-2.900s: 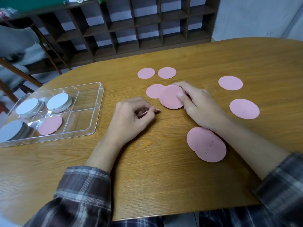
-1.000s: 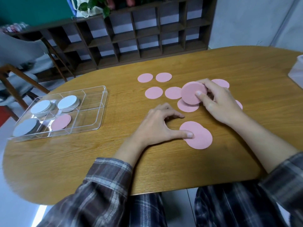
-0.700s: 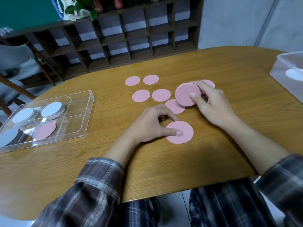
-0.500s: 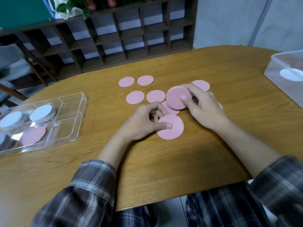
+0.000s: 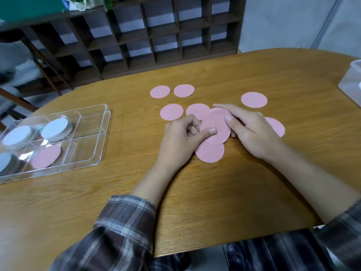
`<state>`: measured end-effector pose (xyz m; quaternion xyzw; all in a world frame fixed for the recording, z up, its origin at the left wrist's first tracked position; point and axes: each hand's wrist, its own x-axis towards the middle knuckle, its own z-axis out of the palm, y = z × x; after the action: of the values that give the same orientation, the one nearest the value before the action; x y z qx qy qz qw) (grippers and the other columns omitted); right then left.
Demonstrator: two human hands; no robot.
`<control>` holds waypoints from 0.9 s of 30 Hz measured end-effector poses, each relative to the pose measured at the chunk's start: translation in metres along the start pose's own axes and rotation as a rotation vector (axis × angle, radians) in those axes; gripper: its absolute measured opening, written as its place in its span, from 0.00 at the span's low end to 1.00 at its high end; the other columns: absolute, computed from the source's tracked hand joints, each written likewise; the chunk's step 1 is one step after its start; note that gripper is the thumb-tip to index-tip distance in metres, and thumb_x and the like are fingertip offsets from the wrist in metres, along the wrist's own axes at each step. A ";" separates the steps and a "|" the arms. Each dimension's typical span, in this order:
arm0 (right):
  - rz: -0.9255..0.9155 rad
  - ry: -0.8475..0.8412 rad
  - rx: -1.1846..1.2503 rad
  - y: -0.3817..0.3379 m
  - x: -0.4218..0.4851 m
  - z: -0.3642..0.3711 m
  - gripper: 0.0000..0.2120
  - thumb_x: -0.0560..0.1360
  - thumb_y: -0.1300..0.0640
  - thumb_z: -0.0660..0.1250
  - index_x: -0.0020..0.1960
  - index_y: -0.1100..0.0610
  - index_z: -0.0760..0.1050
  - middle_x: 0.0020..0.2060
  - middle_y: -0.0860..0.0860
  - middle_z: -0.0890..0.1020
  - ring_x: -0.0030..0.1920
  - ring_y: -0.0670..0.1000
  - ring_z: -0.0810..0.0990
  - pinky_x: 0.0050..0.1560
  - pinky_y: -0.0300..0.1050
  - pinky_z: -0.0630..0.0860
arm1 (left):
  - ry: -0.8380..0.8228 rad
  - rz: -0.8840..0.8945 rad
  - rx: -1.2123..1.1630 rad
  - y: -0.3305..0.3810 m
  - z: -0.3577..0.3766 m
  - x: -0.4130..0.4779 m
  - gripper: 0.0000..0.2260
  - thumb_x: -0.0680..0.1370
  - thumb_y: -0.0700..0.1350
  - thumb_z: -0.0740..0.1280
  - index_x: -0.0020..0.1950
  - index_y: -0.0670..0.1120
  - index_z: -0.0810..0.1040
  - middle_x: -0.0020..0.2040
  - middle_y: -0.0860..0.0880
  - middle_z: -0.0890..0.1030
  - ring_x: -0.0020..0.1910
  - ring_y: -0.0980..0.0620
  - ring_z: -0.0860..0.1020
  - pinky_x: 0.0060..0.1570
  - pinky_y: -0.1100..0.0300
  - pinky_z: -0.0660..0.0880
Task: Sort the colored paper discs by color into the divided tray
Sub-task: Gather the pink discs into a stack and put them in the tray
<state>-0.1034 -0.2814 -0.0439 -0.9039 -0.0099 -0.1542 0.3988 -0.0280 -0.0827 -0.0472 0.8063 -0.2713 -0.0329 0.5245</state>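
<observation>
Several pink paper discs lie on the wooden table (image 5: 224,196). My right hand (image 5: 248,130) grips a small stack of pink discs (image 5: 218,128) tilted over the table's middle. My left hand (image 5: 181,139) pinches the stack's left edge with thumb and fingers. Another pink disc (image 5: 210,153) lies flat beneath them. Loose pink discs (image 5: 254,99) lie around, one half hidden behind my right hand. The clear divided tray (image 5: 101,137) sits at the left, holding white disc stacks (image 5: 55,128) and one pink disc (image 5: 46,156).
A clear plastic box (image 5: 351,83) stands at the table's right edge. A dark wooden cubby shelf (image 5: 156,36) runs behind the table. A chair frame (image 5: 11,98) shows at the far left.
My left hand slid two lower discs up toward the stack, then left them and took hold of the stack's left edge. My right hand lowered the stack slightly toward me.
</observation>
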 end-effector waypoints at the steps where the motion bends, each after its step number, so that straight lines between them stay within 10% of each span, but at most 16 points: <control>1: -0.007 -0.005 0.001 -0.002 -0.001 0.001 0.17 0.87 0.58 0.57 0.71 0.47 0.76 0.38 0.25 0.78 0.45 0.34 0.78 0.49 0.30 0.68 | 0.023 -0.004 0.011 0.000 0.001 0.000 0.18 0.73 0.52 0.80 0.38 0.42 0.77 0.28 0.49 0.75 0.28 0.55 0.68 0.30 0.62 0.65; 8: -0.053 -0.045 -0.003 -0.006 -0.002 0.005 0.17 0.84 0.57 0.62 0.71 0.46 0.74 0.54 0.50 0.84 0.54 0.55 0.81 0.57 0.57 0.76 | 0.045 -0.010 0.026 0.002 -0.002 0.001 0.17 0.71 0.52 0.82 0.38 0.43 0.79 0.29 0.44 0.77 0.28 0.56 0.67 0.31 0.63 0.66; 19: -0.016 0.115 -0.057 0.002 0.001 0.000 0.18 0.84 0.58 0.62 0.73 0.50 0.73 0.51 0.36 0.80 0.48 0.39 0.78 0.49 0.28 0.69 | -0.049 -0.048 -0.041 0.000 -0.015 0.000 0.07 0.73 0.49 0.81 0.43 0.47 0.87 0.32 0.52 0.78 0.30 0.55 0.69 0.33 0.65 0.67; 27: 0.006 0.059 -0.025 0.000 -0.001 0.000 0.19 0.85 0.58 0.60 0.74 0.47 0.73 0.47 0.28 0.77 0.49 0.31 0.75 0.54 0.27 0.67 | 0.033 -0.035 -0.156 0.002 -0.007 0.002 0.07 0.77 0.43 0.77 0.46 0.43 0.81 0.36 0.42 0.84 0.31 0.47 0.84 0.37 0.57 0.80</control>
<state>-0.1043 -0.2811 -0.0447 -0.9038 0.0066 -0.1799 0.3882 -0.0253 -0.0788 -0.0417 0.7680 -0.2449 -0.0497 0.5897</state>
